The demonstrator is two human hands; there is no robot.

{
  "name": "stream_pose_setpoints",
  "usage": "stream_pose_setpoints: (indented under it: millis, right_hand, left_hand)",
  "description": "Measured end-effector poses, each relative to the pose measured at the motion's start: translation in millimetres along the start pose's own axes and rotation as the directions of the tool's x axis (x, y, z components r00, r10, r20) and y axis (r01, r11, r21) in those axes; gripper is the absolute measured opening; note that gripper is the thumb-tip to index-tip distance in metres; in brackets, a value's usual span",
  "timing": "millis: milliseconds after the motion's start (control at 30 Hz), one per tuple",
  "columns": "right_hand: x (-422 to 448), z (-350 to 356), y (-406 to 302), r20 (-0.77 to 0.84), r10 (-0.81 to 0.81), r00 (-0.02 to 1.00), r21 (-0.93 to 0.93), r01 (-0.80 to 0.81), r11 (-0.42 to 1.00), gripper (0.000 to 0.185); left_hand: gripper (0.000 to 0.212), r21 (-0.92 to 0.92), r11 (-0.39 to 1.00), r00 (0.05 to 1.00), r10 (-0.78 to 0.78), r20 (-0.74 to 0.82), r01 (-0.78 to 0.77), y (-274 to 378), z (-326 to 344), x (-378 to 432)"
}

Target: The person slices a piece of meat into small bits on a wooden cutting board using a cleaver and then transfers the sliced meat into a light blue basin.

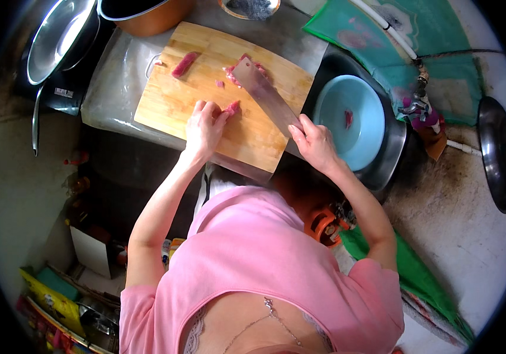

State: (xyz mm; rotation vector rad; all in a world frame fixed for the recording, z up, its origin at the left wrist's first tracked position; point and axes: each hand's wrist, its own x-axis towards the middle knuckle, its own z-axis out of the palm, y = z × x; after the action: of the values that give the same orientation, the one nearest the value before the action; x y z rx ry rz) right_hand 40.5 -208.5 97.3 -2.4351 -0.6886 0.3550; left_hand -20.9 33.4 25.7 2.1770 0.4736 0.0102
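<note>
A wooden cutting board (208,84) lies on the counter before me. My left hand (205,124) rests near its front edge, fingers and thumb closed on a small piece of red meat (232,108). In my right hand (313,140) is the handle of a cleaver (264,93), its wide blade slanting up and left over the board. The blade's far end partly covers a heap of cut meat (259,67). A longer strip of meat (185,64) lies at the board's far left, and a small cube of meat (220,83) sits between strip and heap.
Right of the board, a light blue basin (350,146) with a piece of meat (348,119) stands in a metal sink (390,163), near a tap (416,106). A steel wok (58,48) and brown pot (151,20) stand back left. An orange gas cylinder (324,225) is below.
</note>
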Motion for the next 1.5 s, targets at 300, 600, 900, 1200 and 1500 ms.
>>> stream_pose_setpoints:
  millis: [300, 600, 900, 1200, 1500]
  right_hand:
    - [0.2, -18.5, -18.8, 0.22, -0.179, 0.959, -0.337, 0.246, 0.909, 0.011]
    - [21.7, 2.3, -11.8, 0.309, -0.187, 0.933, -0.284, 0.278, 0.918, 0.012]
    - [33.6, -22.4, -28.0, 0.295, -0.133, 0.946, -0.245, 0.209, 0.947, 0.017]
    - [40.1, 15.4, -15.6, 0.277, -0.19, 0.942, -0.193, 0.249, 0.949, 0.016]
    - [32.5, -31.2, -25.6, 0.456, -0.133, 0.88, -0.314, 0.299, 0.901, 0.013]
  left_hand:
    - [0.018, -0.047, 0.913, 0.883, 0.376, -0.28, -0.404, -7.6, 26.9, 2.2]
    - [0.018, -0.053, 0.892, 0.865, 0.42, -0.276, -0.45, -10.6, 27.0, 3.2]
    - [0.017, -0.107, 0.91, 0.881, 0.351, -0.317, -0.401, -12.1, 30.5, 0.9]
    - [0.017, -0.057, 0.887, 0.859, 0.427, -0.283, -0.459, -8.1, 27.3, 4.4]
    - [0.018, -0.057, 0.898, 0.866, 0.403, -0.298, -0.437, -12.6, 25.1, -5.6]
